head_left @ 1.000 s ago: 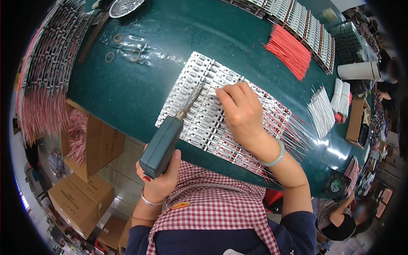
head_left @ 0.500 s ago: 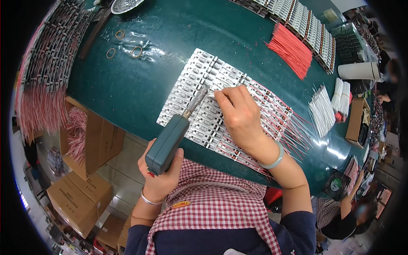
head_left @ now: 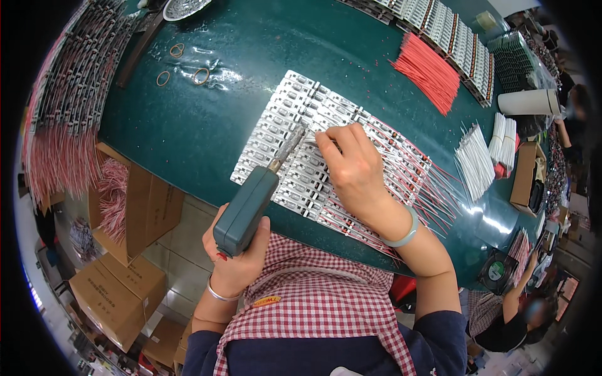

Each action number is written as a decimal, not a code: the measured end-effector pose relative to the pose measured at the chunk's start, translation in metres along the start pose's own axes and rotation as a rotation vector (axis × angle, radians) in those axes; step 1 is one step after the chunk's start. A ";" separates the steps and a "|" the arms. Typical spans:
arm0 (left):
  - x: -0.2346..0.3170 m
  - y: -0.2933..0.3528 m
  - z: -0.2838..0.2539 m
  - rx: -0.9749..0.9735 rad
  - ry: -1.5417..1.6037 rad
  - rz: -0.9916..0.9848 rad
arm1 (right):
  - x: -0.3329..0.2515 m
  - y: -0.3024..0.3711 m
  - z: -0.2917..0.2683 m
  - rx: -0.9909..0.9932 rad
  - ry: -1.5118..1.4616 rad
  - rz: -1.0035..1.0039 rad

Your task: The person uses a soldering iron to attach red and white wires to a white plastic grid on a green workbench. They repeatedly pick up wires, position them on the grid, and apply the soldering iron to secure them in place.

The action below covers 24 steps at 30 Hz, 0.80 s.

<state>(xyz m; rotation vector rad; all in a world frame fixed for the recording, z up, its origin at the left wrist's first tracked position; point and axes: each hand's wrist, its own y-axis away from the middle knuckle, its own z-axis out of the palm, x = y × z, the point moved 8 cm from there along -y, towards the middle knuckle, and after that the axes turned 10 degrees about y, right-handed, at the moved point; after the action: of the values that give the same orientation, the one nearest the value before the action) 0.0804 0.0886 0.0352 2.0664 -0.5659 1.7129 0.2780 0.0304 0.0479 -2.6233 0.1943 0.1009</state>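
Apparently soldering: left hand (head_left: 243, 262) wrapped round the iron (head_left: 246, 212), which angles over the boards (head_left: 264, 143) on the table (head_left: 182, 131), right hand (head_left: 354, 166) curled close beside its tip (head_left: 298, 136), hold hidden, can't tell; next move likely calls for steadiness.

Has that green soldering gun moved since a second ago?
Yes. Judged against the white circuit-board panel, the green soldering gun has shifted slightly to the right.

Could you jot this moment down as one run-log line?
left grip: holding dark green tool | right grip: curled over board panel, contents hidden | tool tip: near right grip | panel: on green table
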 end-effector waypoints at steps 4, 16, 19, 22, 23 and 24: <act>0.007 0.000 -0.001 -0.005 -0.068 0.063 | 0.000 0.001 0.001 0.007 0.001 -0.001; 0.012 -0.005 0.007 -0.031 -0.039 0.105 | 0.001 0.001 0.001 0.018 -0.006 0.006; 0.007 -0.005 0.007 -0.009 0.004 0.043 | 0.000 0.001 0.001 0.016 -0.011 0.006; 0.006 -0.004 0.006 -0.016 -0.002 0.065 | 0.000 0.000 0.000 0.013 -0.012 0.006; 0.007 -0.005 0.007 -0.026 -0.022 0.082 | 0.000 0.000 0.000 0.020 -0.012 0.003; 0.009 -0.006 0.007 -0.036 -0.042 0.099 | 0.000 0.000 0.000 0.027 -0.012 -0.001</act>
<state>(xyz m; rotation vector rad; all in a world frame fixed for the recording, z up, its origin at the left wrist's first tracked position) 0.0906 0.0891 0.0431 2.0860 -0.7181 1.7037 0.2781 0.0300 0.0477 -2.5952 0.1889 0.1129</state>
